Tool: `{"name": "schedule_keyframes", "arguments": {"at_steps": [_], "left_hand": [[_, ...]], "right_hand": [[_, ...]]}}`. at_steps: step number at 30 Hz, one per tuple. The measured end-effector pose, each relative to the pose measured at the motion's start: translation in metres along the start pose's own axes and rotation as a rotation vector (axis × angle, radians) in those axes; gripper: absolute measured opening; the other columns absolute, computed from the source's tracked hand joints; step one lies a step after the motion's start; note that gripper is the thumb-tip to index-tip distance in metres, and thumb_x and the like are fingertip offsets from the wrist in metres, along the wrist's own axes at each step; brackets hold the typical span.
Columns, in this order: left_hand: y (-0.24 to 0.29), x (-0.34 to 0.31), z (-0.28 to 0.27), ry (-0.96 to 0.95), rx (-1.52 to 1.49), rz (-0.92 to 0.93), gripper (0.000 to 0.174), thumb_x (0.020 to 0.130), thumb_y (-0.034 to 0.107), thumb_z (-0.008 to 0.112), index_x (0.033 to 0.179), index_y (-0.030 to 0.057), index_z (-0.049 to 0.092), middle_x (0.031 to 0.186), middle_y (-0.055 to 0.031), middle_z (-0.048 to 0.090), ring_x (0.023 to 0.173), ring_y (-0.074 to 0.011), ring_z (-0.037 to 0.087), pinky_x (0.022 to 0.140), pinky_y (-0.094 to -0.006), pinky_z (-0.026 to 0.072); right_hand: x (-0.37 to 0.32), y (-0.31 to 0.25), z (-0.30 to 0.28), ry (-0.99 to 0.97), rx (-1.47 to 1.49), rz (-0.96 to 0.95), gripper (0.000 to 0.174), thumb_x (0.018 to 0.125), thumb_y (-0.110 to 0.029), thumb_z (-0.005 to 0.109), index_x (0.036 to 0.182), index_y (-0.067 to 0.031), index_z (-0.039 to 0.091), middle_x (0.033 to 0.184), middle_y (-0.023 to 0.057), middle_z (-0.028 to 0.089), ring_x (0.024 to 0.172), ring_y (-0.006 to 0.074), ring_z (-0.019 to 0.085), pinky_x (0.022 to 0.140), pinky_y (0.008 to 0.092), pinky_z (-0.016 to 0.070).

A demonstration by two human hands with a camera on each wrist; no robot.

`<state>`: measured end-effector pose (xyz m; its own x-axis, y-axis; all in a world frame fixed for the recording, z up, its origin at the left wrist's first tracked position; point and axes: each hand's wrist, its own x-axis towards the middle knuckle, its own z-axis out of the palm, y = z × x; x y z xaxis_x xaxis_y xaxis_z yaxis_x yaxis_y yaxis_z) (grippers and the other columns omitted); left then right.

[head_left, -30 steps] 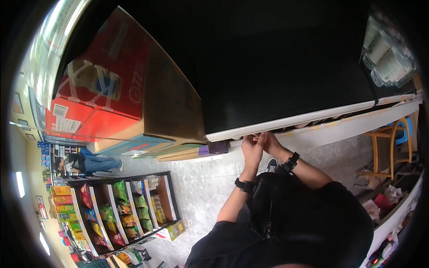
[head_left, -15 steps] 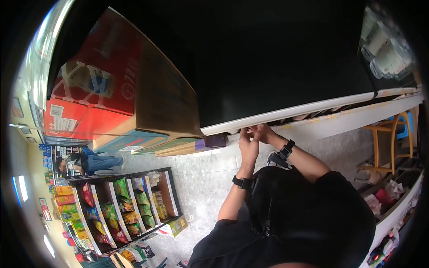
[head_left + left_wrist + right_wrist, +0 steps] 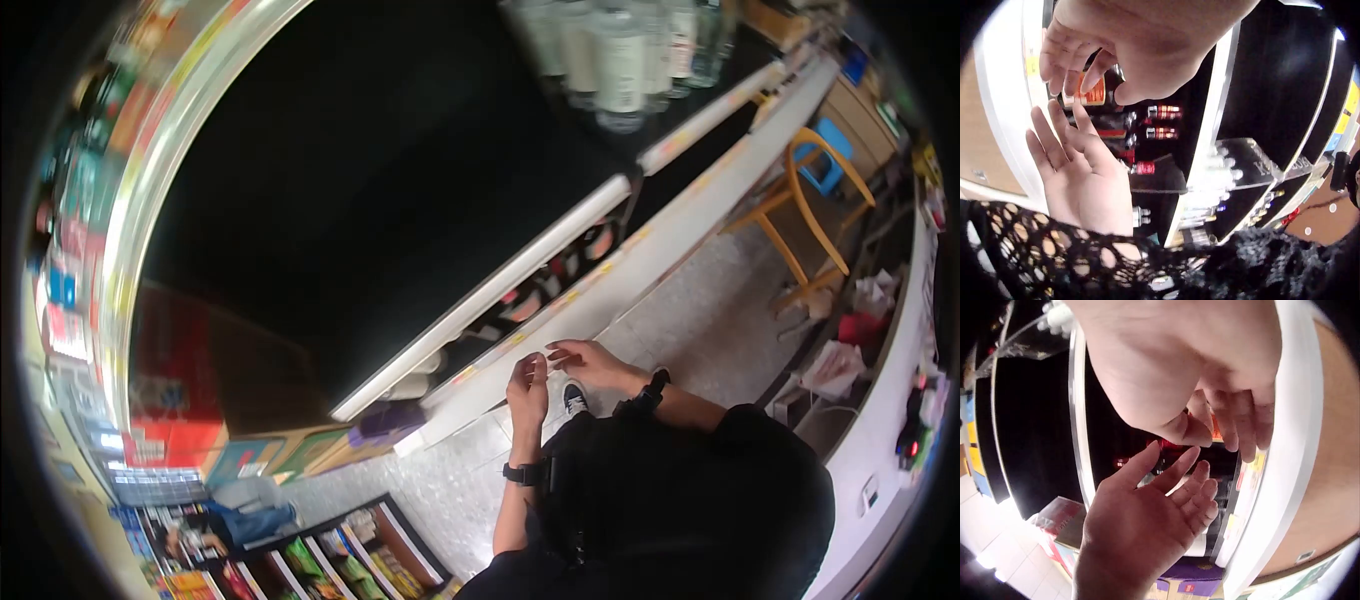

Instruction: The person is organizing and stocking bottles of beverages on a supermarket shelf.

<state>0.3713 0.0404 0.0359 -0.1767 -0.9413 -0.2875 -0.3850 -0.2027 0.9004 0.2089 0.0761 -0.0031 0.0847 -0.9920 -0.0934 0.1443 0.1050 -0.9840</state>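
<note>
My left hand (image 3: 528, 390) hangs just in front of the white shelf edge (image 3: 500, 287), palm turned inward and nothing in it. Right beside it, my right hand (image 3: 592, 365) has its fingers loosely bent toward the left fingertips, also without anything. In the left wrist view, dark bottles (image 3: 1113, 128) with red and orange labels lie behind both hands on the shelf below. The right wrist view shows the left hand (image 3: 1141, 531) palm up with spread fingers, under the right hand (image 3: 1235, 406).
Clear bottles (image 3: 622, 65) stand at the far end of the black shelf top. Red and brown cartons (image 3: 180, 385) are stacked at its near left. A wooden chair (image 3: 800, 220) stands at right, a snack rack (image 3: 340, 560) at lower left, with a person (image 3: 240, 525) beyond.
Both hands have drawn back from the shelf edge and parted slightly, their fingers loosening. The head view has turned right, bringing the bottles closer to the middle.
</note>
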Motion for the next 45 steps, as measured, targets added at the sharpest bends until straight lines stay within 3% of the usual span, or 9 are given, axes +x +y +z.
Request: {"name": "schedule_keyframes", "arguments": {"at_steps": [4,8,12,18,26,36,40,41,45], "left_hand": [[0.018,-0.007,0.083,-0.212,0.298,0.233,0.037,0.092,0.030,0.060,0.112,-0.0013,0.060,0.084,-0.0112,0.066,0.073,-0.0163,0.062,0.069,-0.0297,0.0505],[0.051,-0.040,0.177,-0.459,0.253,0.117,0.040,0.092,0.033,0.060,0.116,0.0007,0.059,0.083,-0.0112,0.066,0.075,-0.0171,0.064,0.068,-0.0292,0.0501],[0.055,-0.058,0.251,-0.662,0.308,0.145,0.046,0.089,0.041,0.060,0.117,0.0052,0.059,0.088,-0.0118,0.068,0.073,-0.0196,0.066,0.067,-0.0322,0.0507],[0.092,-0.061,0.315,-0.771,0.441,0.211,0.045,0.089,0.041,0.061,0.117,0.0055,0.059,0.089,-0.0113,0.068,0.078,-0.0218,0.067,0.071,-0.0333,0.0513],[0.108,-0.012,0.372,-0.775,0.286,0.087,0.043,0.090,0.040,0.061,0.115,0.0045,0.061,0.087,-0.0115,0.068,0.078,-0.0223,0.067,0.072,-0.0327,0.0515],[0.138,0.098,0.437,-0.630,0.270,0.198,0.039,0.088,0.043,0.061,0.110,0.0108,0.063,0.073,-0.0108,0.067,0.072,-0.0260,0.067,0.067,-0.0371,0.0514],[0.151,0.123,0.450,-0.602,0.248,0.220,0.038,0.089,0.043,0.060,0.109,0.0111,0.063,0.073,-0.0100,0.067,0.071,-0.0250,0.067,0.066,-0.0353,0.0515],[0.159,0.124,0.451,-0.597,0.248,0.206,0.038,0.089,0.043,0.060,0.110,0.0114,0.062,0.072,-0.0093,0.066,0.071,-0.0238,0.067,0.067,-0.0345,0.0513],[0.158,0.142,0.467,-0.544,0.275,0.156,0.038,0.090,0.042,0.060,0.113,0.0119,0.060,0.064,-0.0072,0.063,0.065,-0.0184,0.066,0.063,-0.0311,0.0495]], "right_hand": [[-0.060,0.007,-0.083,0.282,-0.017,0.064,0.035,0.087,0.004,0.057,0.122,-0.0001,0.054,0.108,0.0101,0.063,0.101,0.0160,0.061,0.083,0.0269,0.0509],[-0.133,0.001,-0.166,0.583,-0.002,0.174,0.032,0.088,-0.004,0.061,0.119,-0.0008,0.056,0.099,0.0100,0.066,0.088,0.0152,0.064,0.077,0.0261,0.0509],[-0.205,0.005,-0.226,0.872,0.075,0.094,0.031,0.087,-0.012,0.062,0.115,0.0015,0.059,0.093,0.0135,0.069,0.084,0.0184,0.067,0.072,0.0298,0.0520],[-0.256,0.005,-0.276,1.052,0.209,0.179,0.030,0.086,-0.011,0.061,0.113,0.0032,0.060,0.093,0.0144,0.069,0.083,0.0193,0.067,0.074,0.0301,0.0519],[-0.224,-0.014,-0.327,1.003,0.190,0.194,0.029,0.087,-0.011,0.060,0.112,0.0046,0.060,0.092,0.0141,0.069,0.082,0.0188,0.067,0.071,0.0293,0.0520],[-0.130,-0.044,-0.443,0.899,0.071,0.076,0.028,0.088,-0.008,0.057,0.114,0.0016,0.057,0.095,0.0125,0.069,0.082,0.0185,0.066,0.072,0.0274,0.0502],[-0.085,-0.061,-0.478,1.012,-0.017,-0.002,0.052,0.081,0.002,0.061,0.130,-0.0040,0.043,0.111,0.0150,0.062,0.091,0.0187,0.063,0.076,0.0293,0.0510],[-0.076,-0.060,-0.490,0.941,0.038,0.021,0.070,0.077,0.008,0.064,0.138,-0.0089,0.033,0.120,0.0166,0.054,0.096,0.0209,0.061,0.077,0.0305,0.0520],[-0.033,-0.045,-0.527,0.877,-0.007,-0.002,0.085,0.073,-0.001,0.074,0.142,-0.0117,0.026,0.127,0.0198,0.048,0.107,0.0261,0.057,0.079,0.0337,0.0532]]}}
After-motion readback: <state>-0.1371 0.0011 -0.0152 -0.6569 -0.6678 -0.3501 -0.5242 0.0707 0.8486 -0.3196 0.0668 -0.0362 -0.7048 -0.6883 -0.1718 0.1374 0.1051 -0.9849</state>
